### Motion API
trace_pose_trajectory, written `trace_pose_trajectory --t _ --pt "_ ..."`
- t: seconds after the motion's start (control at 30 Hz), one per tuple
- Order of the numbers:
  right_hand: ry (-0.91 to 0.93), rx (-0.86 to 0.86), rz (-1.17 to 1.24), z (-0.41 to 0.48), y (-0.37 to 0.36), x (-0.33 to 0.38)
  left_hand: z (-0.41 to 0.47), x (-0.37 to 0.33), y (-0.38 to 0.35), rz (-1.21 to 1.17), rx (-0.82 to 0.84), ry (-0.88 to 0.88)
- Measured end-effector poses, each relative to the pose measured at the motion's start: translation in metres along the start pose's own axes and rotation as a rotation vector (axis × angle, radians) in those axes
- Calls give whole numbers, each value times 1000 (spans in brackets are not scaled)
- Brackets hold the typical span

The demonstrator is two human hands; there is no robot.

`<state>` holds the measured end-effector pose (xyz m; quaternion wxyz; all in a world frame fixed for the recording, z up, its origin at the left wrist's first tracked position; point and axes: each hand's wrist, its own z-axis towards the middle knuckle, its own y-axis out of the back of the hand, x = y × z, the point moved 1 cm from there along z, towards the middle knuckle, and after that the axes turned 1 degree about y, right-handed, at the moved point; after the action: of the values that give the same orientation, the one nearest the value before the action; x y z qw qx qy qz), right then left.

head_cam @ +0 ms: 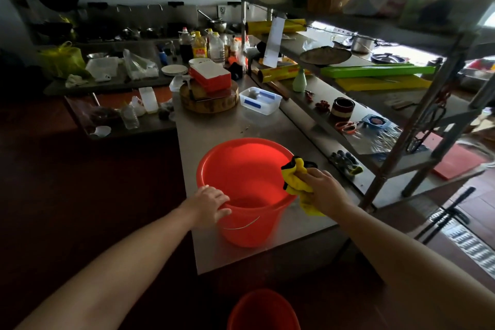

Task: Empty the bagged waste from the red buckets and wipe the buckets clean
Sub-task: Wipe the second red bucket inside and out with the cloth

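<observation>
Bucket (242,169), red, upright, at the near end of the table (230,126).
Left hand (211,202): fingers curled over the near-left rim, gripping it; thumb out of sight.
Right hand (325,191): fingers clamped round a bunched yellow cloth (296,182), held against the right rim; the cloth's tail hangs outside the wall.
Wire handle: down, lying against the front wall.
Inside bottom of the bucket: in shadow, hard to make out.
Second bucket (263,311): red, low in front of the table, cut off by the bottom edge of the view.
Table: steel, in a dim kitchen; dark floor (80,182) to the left.
Farther back on the table: chopping block (209,106), clear tub (261,102), bottles (199,46).
Rack (401,142): steel, just right of the table, its shelves crowded.
</observation>
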<state>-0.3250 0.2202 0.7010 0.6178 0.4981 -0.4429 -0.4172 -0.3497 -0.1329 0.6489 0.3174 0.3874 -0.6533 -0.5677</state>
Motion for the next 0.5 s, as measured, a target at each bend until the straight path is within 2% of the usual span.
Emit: trace_pose_trajectory --t 0.13,0.33,0.4,0.5 --pt "31 24 -32 3 -3 11 2 8 -2 108 -11 -41" --pt "64 68 -60 8 -3 14 31 -118 -14 -44 -173 25" --pt "71 71 -82 10 -3 9 38 -141 -15 -35 -188 -37" --pt "28 86 -33 7 -3 -3 33 -120 -13 48 -195 -161"
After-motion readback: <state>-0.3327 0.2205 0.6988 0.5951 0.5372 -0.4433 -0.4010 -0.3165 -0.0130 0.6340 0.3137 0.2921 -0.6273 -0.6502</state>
